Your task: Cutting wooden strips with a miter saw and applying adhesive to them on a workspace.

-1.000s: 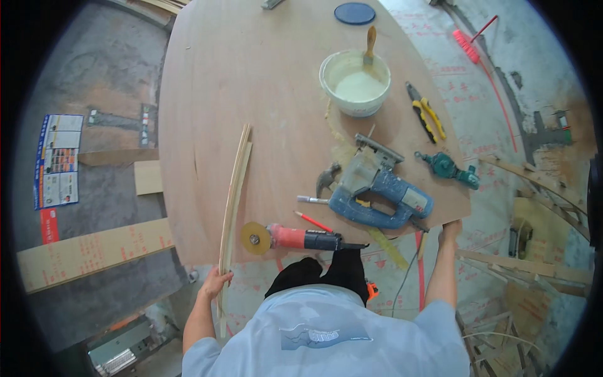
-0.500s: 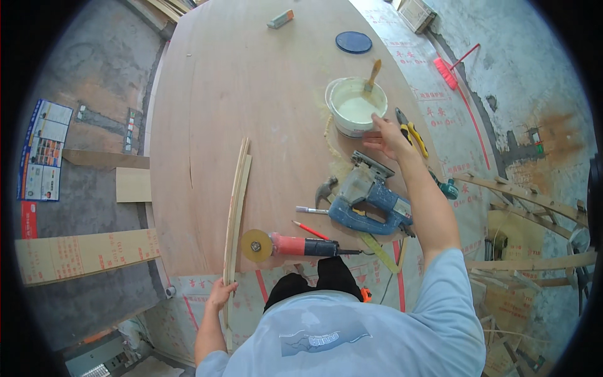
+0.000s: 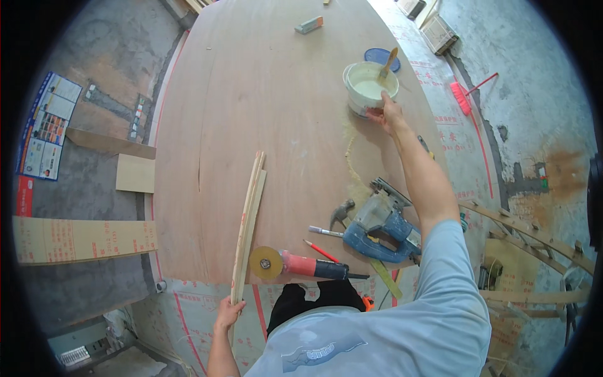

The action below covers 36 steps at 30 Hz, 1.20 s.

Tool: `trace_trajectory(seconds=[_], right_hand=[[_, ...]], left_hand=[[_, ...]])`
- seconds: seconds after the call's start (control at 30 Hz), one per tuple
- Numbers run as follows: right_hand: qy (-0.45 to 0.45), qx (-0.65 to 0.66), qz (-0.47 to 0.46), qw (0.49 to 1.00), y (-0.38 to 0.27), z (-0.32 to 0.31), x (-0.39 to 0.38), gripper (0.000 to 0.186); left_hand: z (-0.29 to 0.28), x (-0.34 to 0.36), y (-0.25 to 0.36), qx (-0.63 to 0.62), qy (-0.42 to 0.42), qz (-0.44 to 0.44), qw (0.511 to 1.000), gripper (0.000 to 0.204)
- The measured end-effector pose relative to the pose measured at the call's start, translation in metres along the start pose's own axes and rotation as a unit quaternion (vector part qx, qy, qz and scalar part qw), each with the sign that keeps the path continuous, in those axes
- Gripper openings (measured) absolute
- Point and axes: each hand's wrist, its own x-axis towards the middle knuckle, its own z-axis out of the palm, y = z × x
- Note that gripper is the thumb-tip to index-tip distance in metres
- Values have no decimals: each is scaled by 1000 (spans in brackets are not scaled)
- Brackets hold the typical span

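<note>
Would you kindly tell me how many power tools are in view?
2: the blue jigsaw, at the near right of the table, and the red-and-black angle grinder, right of the wood strips. A green object mostly behind the right arm is too hidden to identify.

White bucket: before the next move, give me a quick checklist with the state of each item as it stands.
1. Right hand gripping the bucket at its near rim: ok.
2. Bucket's base resting on the board: cannot tell; the lifting or contact line is unclear from above.
3. Brush leaning inside the bucket, handle up over the rim: ok.
4. Left hand holding the pale strips near their lower end: ok.
5. Strips well away from the grinder: not ok; its yellow disc lies right beside them.
6. Right forearm clear of the jigsaw: cannot tell; they overlap in this view.
</note>
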Motion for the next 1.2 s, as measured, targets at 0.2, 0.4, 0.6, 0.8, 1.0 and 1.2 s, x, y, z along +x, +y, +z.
trace_trajectory(seconds=[0.2,0.4,0.6,0.8,1.0,1.2], right_hand=[[-25,82,-11,996,-15,47,94,64],[-51,121,-37,991,-25,82,127,57],[50,58,23,997,-23,95,76,79],[-34,-431,-294,852,-25,14,-131,43],[-32,-575,-72,814,93,-63,-359,33],[-19,-776,-165,608,170,-81,-385,74]], left_hand=[[14,-20,16,22,40,-4,999,15],[19,-29,27,19,44,-16,999,15],[10,-20,24,30,20,-11,999,17],[-22,0,14,56,1,22,998,15],[-54,32,-6,61,-25,90,994,15],[-82,75,-17,5,-113,143,983,15]])
